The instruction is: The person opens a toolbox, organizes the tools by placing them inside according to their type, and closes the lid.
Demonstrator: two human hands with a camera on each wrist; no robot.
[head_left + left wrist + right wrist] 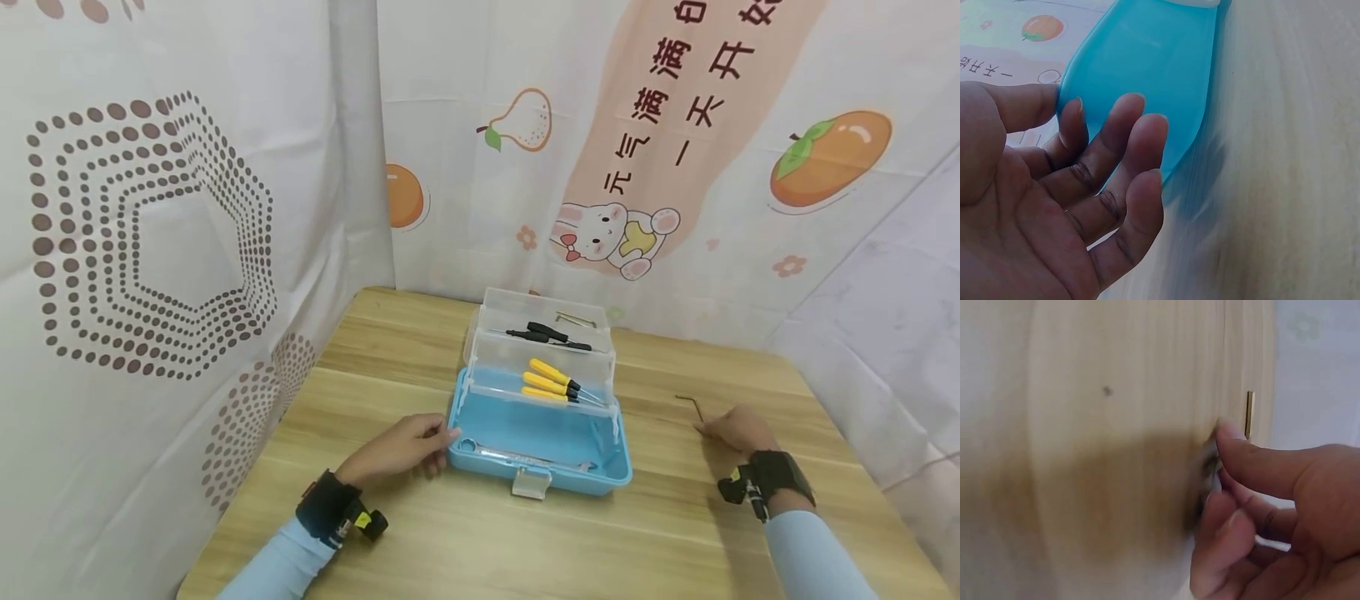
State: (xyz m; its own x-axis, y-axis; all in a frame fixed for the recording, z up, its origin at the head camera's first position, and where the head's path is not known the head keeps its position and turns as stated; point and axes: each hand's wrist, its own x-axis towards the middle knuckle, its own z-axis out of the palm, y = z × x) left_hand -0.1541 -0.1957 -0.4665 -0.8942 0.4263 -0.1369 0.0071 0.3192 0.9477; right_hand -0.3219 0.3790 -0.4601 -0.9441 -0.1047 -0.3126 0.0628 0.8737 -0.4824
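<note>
A blue toolbox (534,479) stands open on the table, its clear tiered trays (542,363) raised at the back. At the box's left front corner, my left hand (401,450) pinches the rim between thumb and index finger; the other fingers curl loosely beside the wall in the left wrist view. To the right of the box, my right hand (742,432) pinches one end of a thin L-shaped hex key (689,399), close over the tabletop. Part of this brass-coloured key (1249,414) shows beyond the thumb in the right wrist view; the gripped end is hidden.
A combination wrench (525,457) lies in the box's bottom. Several yellow-handled screwdrivers (551,380) sit in the lower tray; black-handled tools (546,332) and small hex keys (576,319) lie in the upper one. Printed curtains (450,192) enclose the wooden table (465,550).
</note>
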